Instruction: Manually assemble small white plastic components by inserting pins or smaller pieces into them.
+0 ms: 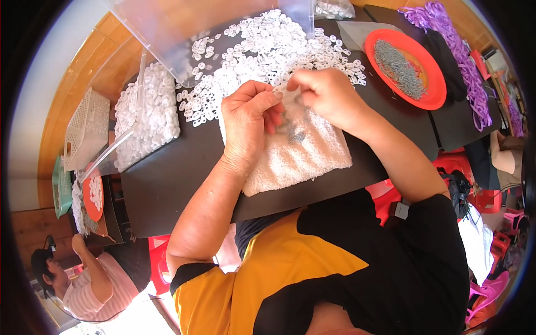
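My left hand [248, 114] is closed, its thumb and forefinger pinching a small white plastic piece [278, 89]. Close beside it, my right hand [326, 95] is curled with its fingertips pressed together near that piece; whatever they grip is too small to make out. Both hands are above a cream towel [301, 167] spread at the table's near edge. A few small grey metal pins [296, 135] lie on the towel below my fingers. Just beyond my hands spreads a big heap of similar white pieces [262, 56] with holes in them.
A red bowl [437, 95] of grey metal pins stands right on the dark table [167, 190]. Behind the heap is a clear plastic bin [212, 22]; a bag of white pieces [148, 117] lies left. Purple ribbons [446, 39] lie far right. Another person [95, 279] sits at left.
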`<action>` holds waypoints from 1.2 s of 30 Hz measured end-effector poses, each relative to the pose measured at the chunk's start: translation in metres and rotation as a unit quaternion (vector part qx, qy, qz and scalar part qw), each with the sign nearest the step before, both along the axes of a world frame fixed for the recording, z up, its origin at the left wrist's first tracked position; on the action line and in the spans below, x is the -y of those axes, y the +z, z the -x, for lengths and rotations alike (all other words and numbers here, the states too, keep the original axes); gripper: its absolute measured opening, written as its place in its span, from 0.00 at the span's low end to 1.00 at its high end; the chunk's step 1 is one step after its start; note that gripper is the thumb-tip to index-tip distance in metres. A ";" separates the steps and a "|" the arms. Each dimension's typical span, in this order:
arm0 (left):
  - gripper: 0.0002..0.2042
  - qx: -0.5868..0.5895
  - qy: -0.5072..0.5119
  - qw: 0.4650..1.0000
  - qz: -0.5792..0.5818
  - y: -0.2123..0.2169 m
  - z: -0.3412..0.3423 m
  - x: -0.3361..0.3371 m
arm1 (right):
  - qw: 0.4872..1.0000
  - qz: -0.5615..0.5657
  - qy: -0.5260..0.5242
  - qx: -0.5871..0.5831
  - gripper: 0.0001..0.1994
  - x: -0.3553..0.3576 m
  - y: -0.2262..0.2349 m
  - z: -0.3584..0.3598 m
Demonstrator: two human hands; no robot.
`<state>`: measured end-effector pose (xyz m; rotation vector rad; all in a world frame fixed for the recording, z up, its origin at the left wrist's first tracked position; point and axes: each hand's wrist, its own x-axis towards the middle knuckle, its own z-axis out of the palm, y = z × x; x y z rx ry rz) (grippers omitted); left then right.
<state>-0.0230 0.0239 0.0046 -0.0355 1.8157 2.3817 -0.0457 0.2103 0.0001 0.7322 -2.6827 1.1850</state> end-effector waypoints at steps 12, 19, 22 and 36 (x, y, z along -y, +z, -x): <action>0.03 0.023 -0.042 0.997 0.057 0.003 0.004 0.002 | 0.993 0.056 0.053 -0.089 0.05 0.005 0.004 -0.005; 0.06 0.018 -0.068 0.991 0.118 0.003 0.005 0.001 | 0.992 0.068 0.059 -0.085 0.06 0.005 -0.001 -0.005; 0.06 0.028 -0.065 0.992 0.105 -0.002 0.005 0.001 | 0.993 0.101 0.048 0.031 0.05 0.006 -0.001 -0.005; 0.03 -0.001 -0.093 0.992 0.090 -0.002 0.005 0.002 | 0.925 -0.343 -0.144 -0.082 0.08 0.022 0.020 0.121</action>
